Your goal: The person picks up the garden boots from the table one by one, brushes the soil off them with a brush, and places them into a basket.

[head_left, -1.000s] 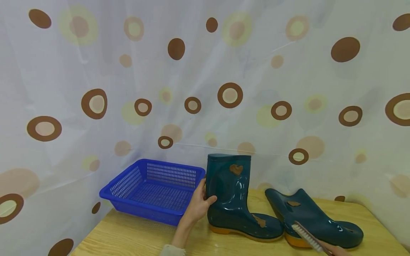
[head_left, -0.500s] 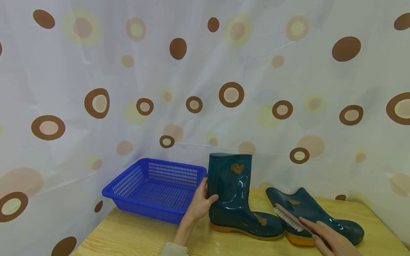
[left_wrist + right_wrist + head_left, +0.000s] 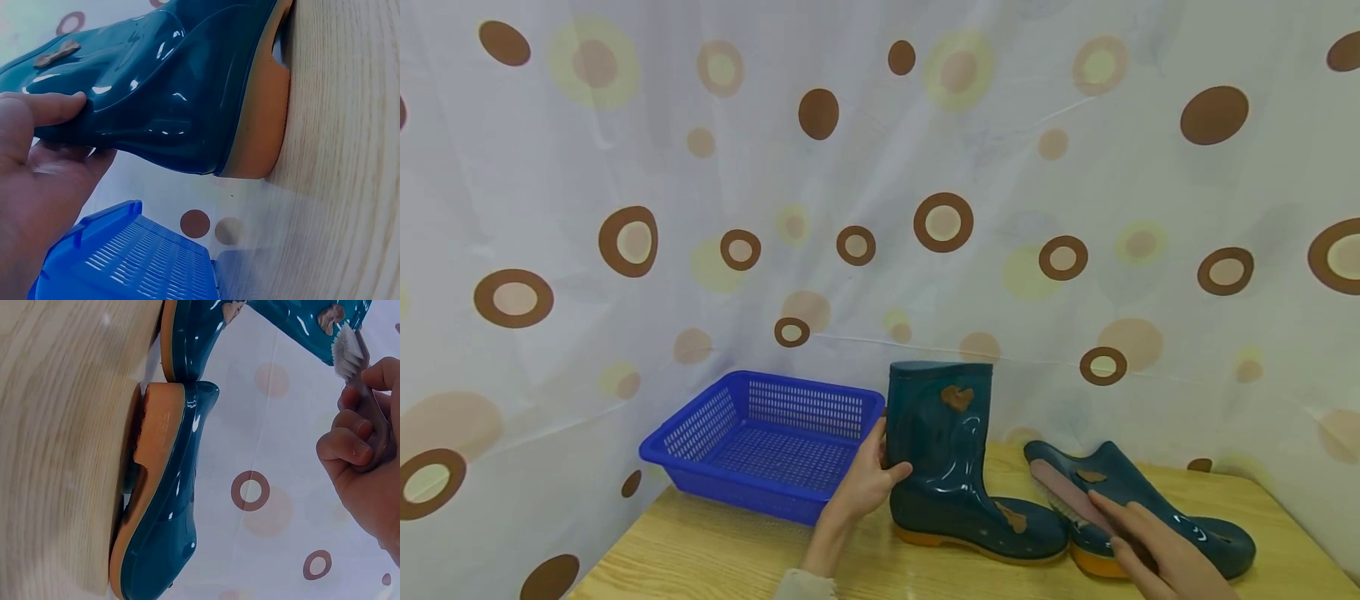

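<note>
Left grip [image 3: 867, 477] pinching the boot [image 3: 936, 454] by its shaft, upright on the bench [image 3: 715, 554], just right of that grip! Right grip [image 3: 1165, 546] curled round the brush [image 3: 1071, 493], bristles ahead. Boot looks slick, bendy, probably light; the shaft's back seems soundest.
</note>
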Motion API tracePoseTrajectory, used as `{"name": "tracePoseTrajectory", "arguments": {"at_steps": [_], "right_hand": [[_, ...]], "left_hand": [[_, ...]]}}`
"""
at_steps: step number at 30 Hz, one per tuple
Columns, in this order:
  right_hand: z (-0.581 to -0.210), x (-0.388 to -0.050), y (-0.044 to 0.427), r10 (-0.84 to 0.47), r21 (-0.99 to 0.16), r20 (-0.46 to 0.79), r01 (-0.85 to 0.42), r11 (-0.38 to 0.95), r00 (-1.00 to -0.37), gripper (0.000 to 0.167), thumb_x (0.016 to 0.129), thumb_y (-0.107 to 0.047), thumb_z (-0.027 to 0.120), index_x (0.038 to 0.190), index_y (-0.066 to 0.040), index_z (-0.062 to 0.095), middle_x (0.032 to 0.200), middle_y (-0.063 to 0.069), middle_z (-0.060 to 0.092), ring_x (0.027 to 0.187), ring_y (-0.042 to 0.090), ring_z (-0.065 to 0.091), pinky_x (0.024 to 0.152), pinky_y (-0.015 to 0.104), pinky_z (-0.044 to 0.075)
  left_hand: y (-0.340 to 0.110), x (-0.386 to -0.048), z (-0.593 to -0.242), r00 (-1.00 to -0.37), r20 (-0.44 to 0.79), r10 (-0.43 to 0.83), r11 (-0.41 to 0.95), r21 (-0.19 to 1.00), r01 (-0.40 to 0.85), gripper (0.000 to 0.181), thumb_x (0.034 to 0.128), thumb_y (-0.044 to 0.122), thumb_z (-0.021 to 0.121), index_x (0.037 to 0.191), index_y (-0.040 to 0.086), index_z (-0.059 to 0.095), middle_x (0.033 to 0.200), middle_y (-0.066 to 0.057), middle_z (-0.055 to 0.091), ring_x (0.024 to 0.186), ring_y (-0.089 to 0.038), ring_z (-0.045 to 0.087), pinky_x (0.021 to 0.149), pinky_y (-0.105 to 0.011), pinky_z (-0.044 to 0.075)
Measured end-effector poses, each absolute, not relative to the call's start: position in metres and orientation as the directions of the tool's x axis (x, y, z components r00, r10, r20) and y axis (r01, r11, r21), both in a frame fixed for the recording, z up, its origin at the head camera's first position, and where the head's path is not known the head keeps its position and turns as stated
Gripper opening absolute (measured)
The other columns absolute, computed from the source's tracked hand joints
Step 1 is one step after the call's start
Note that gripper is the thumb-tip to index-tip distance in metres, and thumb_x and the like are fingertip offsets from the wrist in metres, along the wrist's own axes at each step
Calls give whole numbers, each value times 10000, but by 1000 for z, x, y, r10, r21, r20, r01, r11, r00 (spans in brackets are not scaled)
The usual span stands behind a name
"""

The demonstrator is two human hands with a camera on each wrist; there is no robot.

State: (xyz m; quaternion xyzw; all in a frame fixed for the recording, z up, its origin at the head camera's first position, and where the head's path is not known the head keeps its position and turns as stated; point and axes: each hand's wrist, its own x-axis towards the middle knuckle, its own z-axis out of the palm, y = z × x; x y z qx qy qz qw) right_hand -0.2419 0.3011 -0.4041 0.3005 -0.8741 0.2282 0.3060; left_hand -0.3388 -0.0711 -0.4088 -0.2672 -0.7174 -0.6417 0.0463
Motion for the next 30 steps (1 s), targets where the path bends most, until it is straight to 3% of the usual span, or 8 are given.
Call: {"name": "tracePoseTrajectory", "arguments": {"at_steps": [10, 16, 20, 24, 30], "right_hand": [[-398, -243, 292, -363, -251, 655, -644, 722, -662, 615, 880, 37, 655, 1436, -189, 517, 780, -203, 337, 589, -78, 284, 506, 161, 288], [-393, -244, 285, -377, -239, 675, -671, 701, -634, 652, 837, 73, 672, 1439, -116, 507, 807, -185, 346, 619, -80, 298, 522, 164, 282], [-388, -245, 279, -372, -248, 651, -649, 719, -661, 626, 853, 59, 657, 1442, -74, 490, 838, -138, 366, 638, -75, 299, 530, 177, 273], [-382, -246, 273, -361, -271, 619, -621, 736, -698, 590, 891, 49, 626, 1450, -66, 475, 848, -92, 388, 631, -66, 307, 527, 186, 279], [-374, -249, 262, -359, -193, 642, -595, 780, -678, 563, 888, 4, 679, 1422, -59, 510, 967, -89, 537, 753, -71, 396, 599, 185, 348]], "left_hand": [[-73, -336, -404, -873, 373, 315, 81, 906, 416, 759, 937, -25, 612, 1569, 115, 215, 1501, -197, 436, 1297, -384, 535, 1058, -543, 462], [-74, -334, -404, -861, 389, 328, 75, 898, 434, 838, 933, -58, 597, 1598, 163, 137, 1576, -167, 340, 1346, -384, 489, 1081, -537, 441], [-74, -334, -404, -856, 399, 328, 74, 893, 444, 861, 931, -77, 581, 1604, 168, 103, 1607, -154, 290, 1374, -382, 457, 1100, -546, 417], [-73, -334, -405, -856, 400, 327, 74, 892, 446, 818, 936, -93, 559, 1593, 158, 141, 1578, -165, 334, 1368, -377, 462, 1098, -547, 419], [-68, -332, -406, -862, 391, 321, 103, 891, 443, 702, 952, -87, 520, 1552, 118, 219, 1563, -154, 348, 1417, -365, 395, 1149, -573, 340]]}}
